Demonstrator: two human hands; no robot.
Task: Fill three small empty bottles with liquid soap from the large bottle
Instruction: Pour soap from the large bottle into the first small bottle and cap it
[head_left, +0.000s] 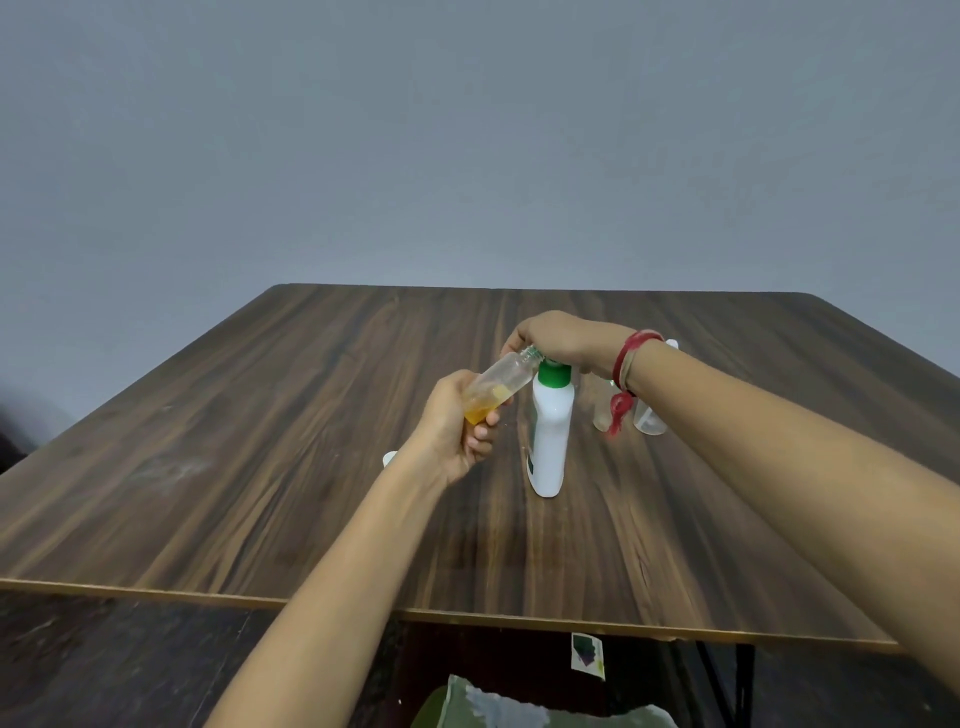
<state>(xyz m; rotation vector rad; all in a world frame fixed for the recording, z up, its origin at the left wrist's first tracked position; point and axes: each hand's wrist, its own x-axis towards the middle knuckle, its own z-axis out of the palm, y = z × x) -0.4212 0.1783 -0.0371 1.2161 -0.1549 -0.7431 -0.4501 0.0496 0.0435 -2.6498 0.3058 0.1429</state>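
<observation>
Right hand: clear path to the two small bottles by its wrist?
Probably yes. Both bottles stand just behind the wrist of the right hand, beside the large bottle, nothing between. It sits over the green cap, so it must leave that first. Left hand holds the third bottle.

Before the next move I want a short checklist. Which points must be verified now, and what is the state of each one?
1. Left hand grips the small bottle securely: ok.
2. Small bottle is uncapped and no soap is at its neck: ok. It is tilted, with the soap pooled low.
3. Small bottle is full: not ok, only partly filled.
4. Large bottle is upright on the table: ok.
5. Green cap is open or closed: cannot tell, the right hand hides its top.
6. Spare small bottles are upright: ok.
</observation>
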